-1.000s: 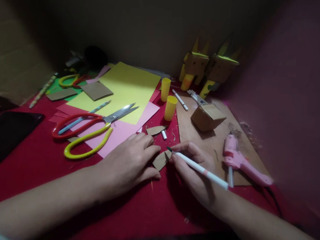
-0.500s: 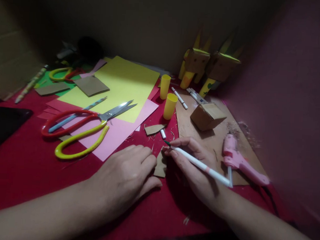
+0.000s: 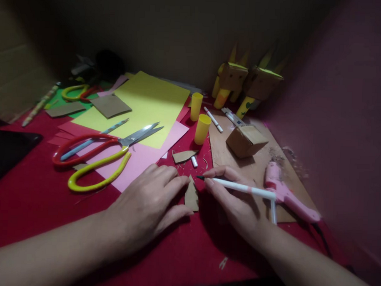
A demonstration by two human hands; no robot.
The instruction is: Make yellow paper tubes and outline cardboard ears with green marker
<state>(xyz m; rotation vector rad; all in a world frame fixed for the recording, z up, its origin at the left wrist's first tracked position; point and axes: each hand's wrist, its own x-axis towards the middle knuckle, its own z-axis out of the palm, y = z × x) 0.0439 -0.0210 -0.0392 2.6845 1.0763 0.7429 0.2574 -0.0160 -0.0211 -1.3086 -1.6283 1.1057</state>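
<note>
Two bare hands work close together over a red tabletop in dim light. The right hand holds a slim white marker pinched between thumb and fingers, its dark green tip pointing left, just above and to the right of a small pointed piece of brown cardboard. That piece lies between the hands, point away from the person. The left hand rests at its left side, with thumb and forefinger a little apart beside it; whether they grip it cannot be told. Just beyond lie a second cardboard cutout and a small white cap, and behind them two yellow paper tubes stand upright. To the left, large scissors with one red and one yellow handle lie partly over pink and yellow paper, a light blue pencil showing through the red loop. To the right, a cardboard sheet carries a small brown box and part of a pink glue gun. At the back right stand two cardboard figures with yellow legs and pointed ears.
</note>
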